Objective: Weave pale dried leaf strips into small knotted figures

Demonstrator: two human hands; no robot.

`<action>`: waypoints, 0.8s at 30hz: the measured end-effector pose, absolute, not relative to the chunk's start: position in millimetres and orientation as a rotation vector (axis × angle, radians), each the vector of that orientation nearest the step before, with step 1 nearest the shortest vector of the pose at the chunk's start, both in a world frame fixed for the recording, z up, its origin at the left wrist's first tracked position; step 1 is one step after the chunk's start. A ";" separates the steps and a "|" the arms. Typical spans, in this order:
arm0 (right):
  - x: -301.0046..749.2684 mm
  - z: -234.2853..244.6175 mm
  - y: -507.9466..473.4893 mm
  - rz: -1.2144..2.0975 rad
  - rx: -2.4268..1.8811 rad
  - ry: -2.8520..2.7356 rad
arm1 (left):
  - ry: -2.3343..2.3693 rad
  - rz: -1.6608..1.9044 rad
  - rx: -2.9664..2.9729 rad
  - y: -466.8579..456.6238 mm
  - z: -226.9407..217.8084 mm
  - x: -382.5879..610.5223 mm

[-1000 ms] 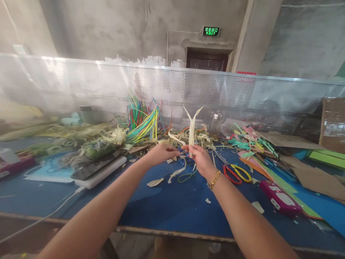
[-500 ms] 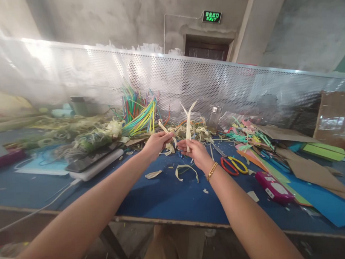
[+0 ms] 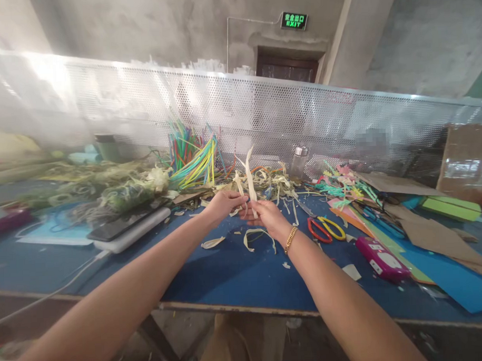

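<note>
Both hands meet over the blue table [image 3: 228, 275]: the left hand [image 3: 222, 205] and right hand [image 3: 266, 214] pinch pale husk strips [image 3: 248, 175] standing upright (tips splayed), a curled strip [image 3: 258, 235] below, red-and-yellow scissors [image 3: 325, 229] just right.

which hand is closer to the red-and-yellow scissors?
Right. The right hand is apart from the scissors, which lie just past its wrist. The left hand is farther, on the right hand's far side. Each hand pinches a pale strip.
</note>
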State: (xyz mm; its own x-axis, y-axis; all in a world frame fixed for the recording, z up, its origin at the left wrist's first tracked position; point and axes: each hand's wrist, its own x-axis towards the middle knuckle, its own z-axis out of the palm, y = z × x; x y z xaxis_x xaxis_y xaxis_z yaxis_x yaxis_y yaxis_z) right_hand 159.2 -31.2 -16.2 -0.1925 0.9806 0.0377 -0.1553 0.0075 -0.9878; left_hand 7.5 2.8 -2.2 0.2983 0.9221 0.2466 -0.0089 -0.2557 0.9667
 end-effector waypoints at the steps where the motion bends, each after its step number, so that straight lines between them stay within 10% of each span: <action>1: 158.8 -17.5 -30.8 1.409 -0.972 -1.254 | 0.877 1.147 1.567 3.4 -3.2 7.7; 24: 146.5 -18.6 -34.7 0.535 -1.219 -2.064 | 0.314 1.265 0.729 -6.2 17.3 5.2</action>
State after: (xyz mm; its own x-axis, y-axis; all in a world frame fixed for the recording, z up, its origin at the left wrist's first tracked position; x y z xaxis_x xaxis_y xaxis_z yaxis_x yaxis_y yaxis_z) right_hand 146.5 -34.7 -18.6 -0.3370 0.8778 0.3404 0.6020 0.4789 -0.6390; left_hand 5.2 -6.2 17.3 0.2972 0.9392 0.1721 -0.7498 0.1180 0.6511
